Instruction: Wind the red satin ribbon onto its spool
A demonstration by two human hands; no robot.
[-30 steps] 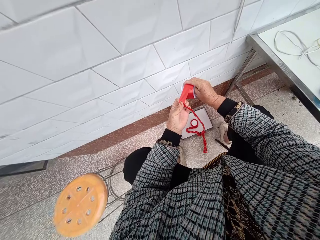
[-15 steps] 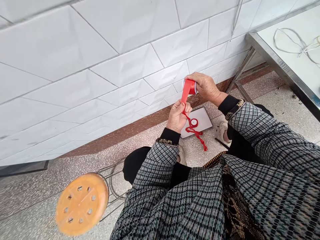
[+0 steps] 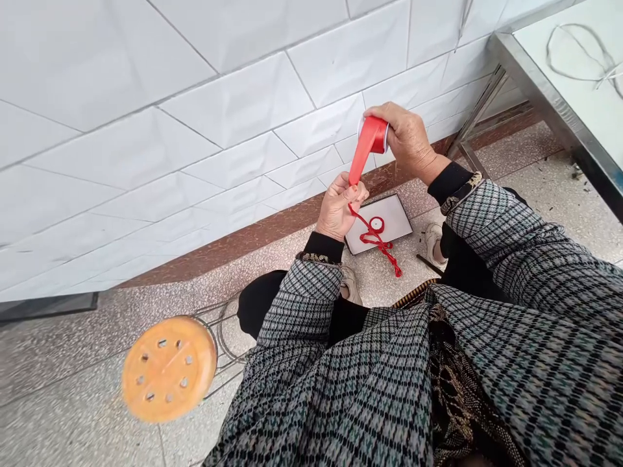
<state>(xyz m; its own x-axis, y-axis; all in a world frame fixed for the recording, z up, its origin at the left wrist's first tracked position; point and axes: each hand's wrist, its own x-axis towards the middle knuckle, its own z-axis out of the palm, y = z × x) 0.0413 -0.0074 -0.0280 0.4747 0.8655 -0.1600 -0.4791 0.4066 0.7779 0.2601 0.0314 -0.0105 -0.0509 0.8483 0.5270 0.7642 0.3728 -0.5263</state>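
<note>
My right hand (image 3: 407, 137) is closed around a spool of wide red ribbon (image 3: 379, 135), its white rims showing at both ends. From the spool a flat length of ribbon (image 3: 363, 157) runs down to my left hand (image 3: 339, 206), whose fingers pinch it. Below that pinch the ribbon narrows into a crumpled, twisted strand (image 3: 384, 245) that hangs over the floor. Beneath my hands lies a white board with a dark edge (image 3: 396, 217). A small red ribbon roll with a white centre (image 3: 376, 224) appears over the board; whether it rests there I cannot tell.
A white tiled wall (image 3: 253, 110) rises in front. To the right stands a metal-framed table (image 3: 535, 71) carrying a white cable (image 3: 579, 78). An orange round stool (image 3: 168, 370) with holes in its seat is at the lower left. A dark stick (image 3: 429, 265) lies near my shoe (image 3: 435, 243).
My right hand and the spool have risen away from my left hand, so the flat ribbon between them is longer. The whole view has shifted slightly.
</note>
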